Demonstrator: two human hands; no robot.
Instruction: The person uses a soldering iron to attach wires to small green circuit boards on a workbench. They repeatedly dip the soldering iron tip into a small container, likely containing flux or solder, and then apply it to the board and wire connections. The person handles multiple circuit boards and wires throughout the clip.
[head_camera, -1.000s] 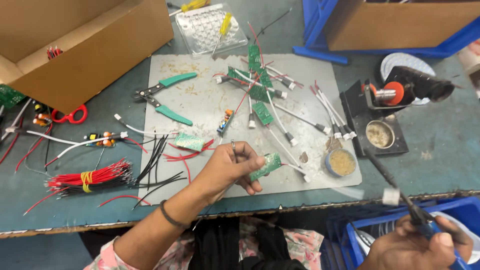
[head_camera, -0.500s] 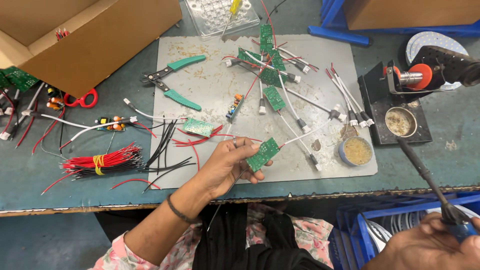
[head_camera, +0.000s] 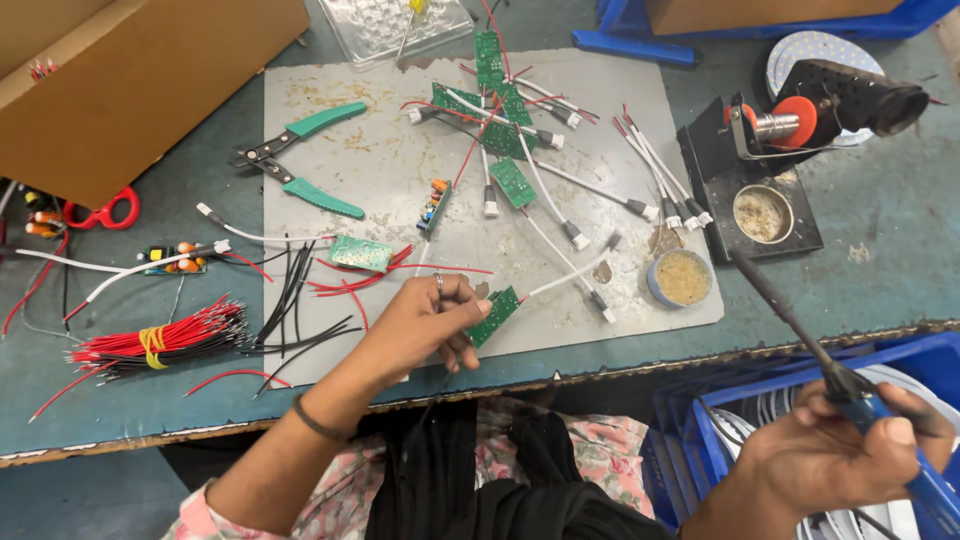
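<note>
Worn teal workbench (head_camera: 880, 250) with a stained grey mat (head_camera: 380, 180) fills the view, littered with electronics parts. Over the mat's near edge the left hand (head_camera: 420, 325) pinches a small green circuit board (head_camera: 494, 315) between thumb and fingertips, tilted, with a white-sleeved lead (head_camera: 570, 272) running from its far end out across the mat. The right hand (head_camera: 850, 455) sits well to the right, below the bench edge and above a blue crate (head_camera: 700, 440), its fingers wrapped round the blue handle of a soldering iron (head_camera: 800, 330) whose dark shaft slants up toward the bench; the tip is apart from the board. Just beyond that tip sit a round tin of yellowish flux (head_camera: 683, 277) and a black iron stand (head_camera: 745, 180) with a small tip-cleaning pot and an orange-capped holder. Farther from the left hand lie more green boards with white leads (head_camera: 510, 130), green-handled cutters (head_camera: 300, 165), loose black wires (head_camera: 300, 310), and to its left a bundle of red wires (head_camera: 160, 340) tied with a yellow band. A cardboard box (head_camera: 130, 80) stands at the far left. To solder this well, I judge the board should be held steady, perhaps braced on the mat, with fingers clear of the joint, and the tip brought only onto the pad.
</note>
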